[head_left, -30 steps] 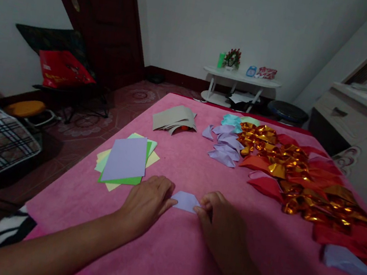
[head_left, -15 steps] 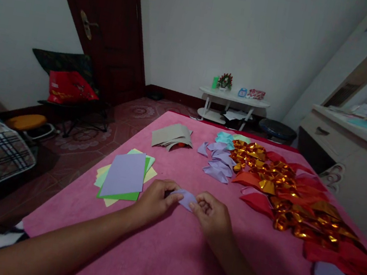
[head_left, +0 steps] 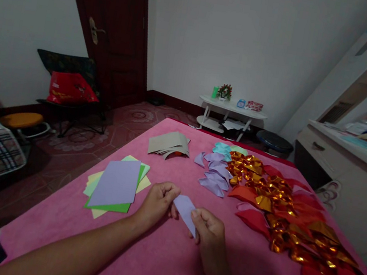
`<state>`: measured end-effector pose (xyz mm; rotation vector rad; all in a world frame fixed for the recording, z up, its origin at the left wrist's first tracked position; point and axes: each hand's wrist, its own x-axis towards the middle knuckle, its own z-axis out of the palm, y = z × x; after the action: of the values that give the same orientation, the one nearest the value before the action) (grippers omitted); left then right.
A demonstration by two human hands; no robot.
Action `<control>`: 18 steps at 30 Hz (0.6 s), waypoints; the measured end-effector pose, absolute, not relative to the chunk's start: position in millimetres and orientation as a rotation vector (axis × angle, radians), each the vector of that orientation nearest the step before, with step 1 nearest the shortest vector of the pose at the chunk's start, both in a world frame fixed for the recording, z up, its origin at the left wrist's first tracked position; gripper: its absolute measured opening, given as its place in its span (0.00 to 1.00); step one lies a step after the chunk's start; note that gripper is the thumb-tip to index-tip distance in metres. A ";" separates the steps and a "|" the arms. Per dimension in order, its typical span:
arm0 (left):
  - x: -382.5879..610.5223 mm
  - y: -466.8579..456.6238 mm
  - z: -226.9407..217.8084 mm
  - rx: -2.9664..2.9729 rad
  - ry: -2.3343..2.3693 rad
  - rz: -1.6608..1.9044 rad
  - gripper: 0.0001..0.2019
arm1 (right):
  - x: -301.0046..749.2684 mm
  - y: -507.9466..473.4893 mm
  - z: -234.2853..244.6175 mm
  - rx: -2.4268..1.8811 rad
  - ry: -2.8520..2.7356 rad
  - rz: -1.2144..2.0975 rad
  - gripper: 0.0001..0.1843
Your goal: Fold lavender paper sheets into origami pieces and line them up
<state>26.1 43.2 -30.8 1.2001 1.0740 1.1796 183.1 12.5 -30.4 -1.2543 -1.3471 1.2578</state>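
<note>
A small folded lilac paper piece (head_left: pixel 186 207) is held just above the pink tablecloth (head_left: pixel 163 261), pinched from both sides. My left hand (head_left: pixel 158 201) grips its upper left end with curled fingers. My right hand (head_left: pixel 211 229) pinches its lower right end. A stack of flat sheets (head_left: pixel 116 183), lilac on top over green and yellow, lies just left of my left hand.
Folded lilac pieces (head_left: pixel 215 171), teal ones (head_left: pixel 223 148) and a long heap of gold foil and red folded pieces (head_left: pixel 285 199) lie to the right. Grey sheets (head_left: pixel 168 143) lie at the far side. A dresser (head_left: pixel 345 178) stands on the right, a chair (head_left: pixel 68 85) on the left.
The lilac piece was pressed flat on the cloth; now both hands have lifted it and turned it slantwise. The camera view has tilted up and shifted.
</note>
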 end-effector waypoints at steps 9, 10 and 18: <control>22.5 41.6 -29.1 1.210 0.934 1.154 0.13 | 190.6 18.3 -39.7 -1.262 -1.246 1.368 0.19; 22.1 40.7 -28.7 1.216 0.929 1.136 0.13 | 190.6 19.0 -39.3 -1.267 -1.226 1.376 0.19; 19.5 37.5 -20.7 1.396 0.867 1.125 0.13 | 199.4 21.8 -24.7 -1.145 -1.126 1.618 0.19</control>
<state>19.5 37.5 -20.7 1.3955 0.8673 1.1250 199.4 21.8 -24.7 -1.1445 -1.1265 1.6176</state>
